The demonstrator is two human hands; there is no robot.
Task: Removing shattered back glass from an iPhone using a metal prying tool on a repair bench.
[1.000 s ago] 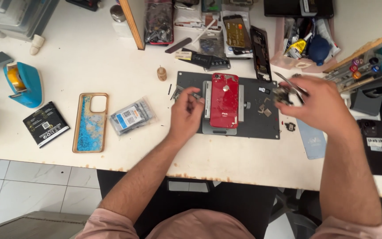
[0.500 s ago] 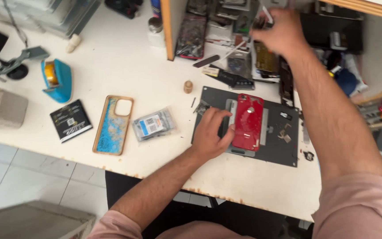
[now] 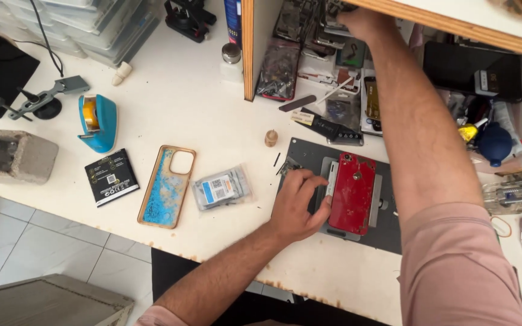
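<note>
A: What is being touched by the left hand (image 3: pixel 297 208)?

B: The left edge of the red phone (image 3: pixel 353 193) is being pressed by the left hand, with the fingers curled narrowly and the thumb laid along the phone's lower left side. Nothing is being gripped inside the palm.

A: Where is the red phone being kept?

B: It is being held flat, back side up, in a grey metal fixture (image 3: pixel 374 199) on a dark work mat (image 3: pixel 309 154), near the front edge of the white table (image 3: pixel 170 102).

A: And the right hand (image 3: pixel 364 21)?

B: It is being extended well away from the phone, into the clutter under the wooden shelf (image 3: pixel 454 24) at the far side of the table. Whether anything is being grasped there cannot be told; the fingers are being hidden by the shelf.

A: What is lying beside the mat?

B: A clear packet with a blue label (image 3: pixel 222 187) is lying just left of the mat, then a blue-patterned phone case (image 3: pixel 167 187), a black battery (image 3: pixel 111 177) and a blue tape dispenser (image 3: pixel 98 122).
</note>
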